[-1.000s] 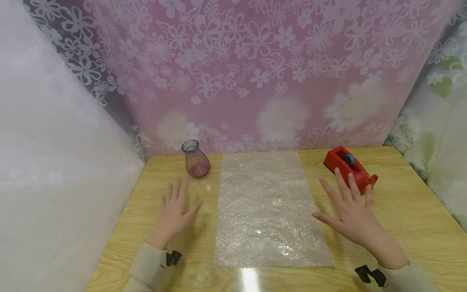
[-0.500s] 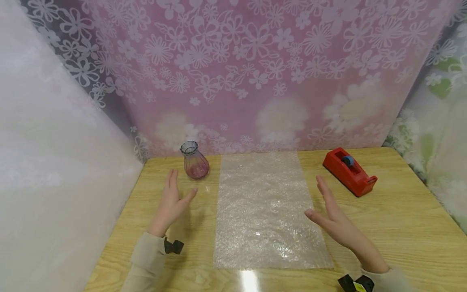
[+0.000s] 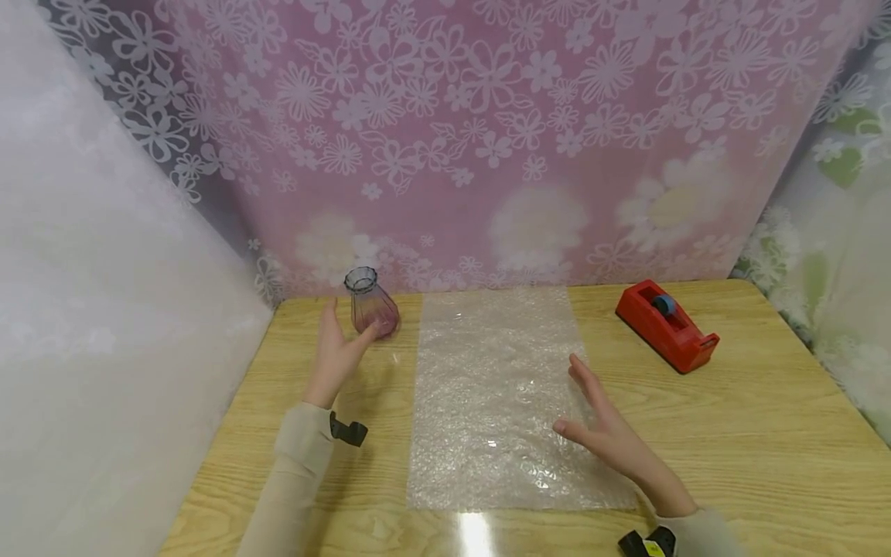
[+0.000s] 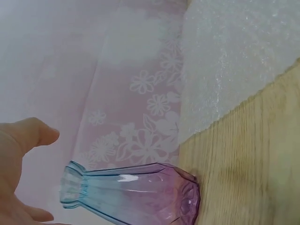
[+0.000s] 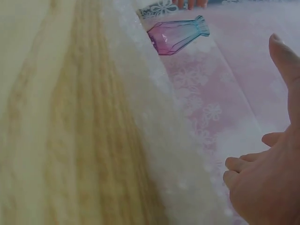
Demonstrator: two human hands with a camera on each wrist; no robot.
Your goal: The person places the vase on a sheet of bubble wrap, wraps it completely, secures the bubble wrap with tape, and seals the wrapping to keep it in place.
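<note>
A ribbed glass vase [image 3: 374,308], bluish at the neck and pink-purple at the base, stands upright at the back left of the table. My left hand [image 3: 336,352] is beside it, thumb and fingers spread apart; in the left wrist view a gap shows between the hand [image 4: 14,164] and the vase [image 4: 136,192]. A sheet of bubble wrap [image 3: 494,394] lies flat in the middle. Over its right edge my right hand [image 3: 616,437] hovers with thumb and fingers apart, holding nothing. The right wrist view also shows the vase [image 5: 178,35] beyond the sheet.
A red tape dispenser [image 3: 667,326] with a blue-cored roll stands at the back right of the wooden table [image 3: 759,433]. A pink flowered curtain [image 3: 459,155] hangs behind the table, and pale cloth [image 3: 104,309] hangs at the left.
My left hand has moved forward to the vase and turned thumb-inward. My right hand has moved left and down, away from the tape dispenser, to over the bubble wrap's edge.
</note>
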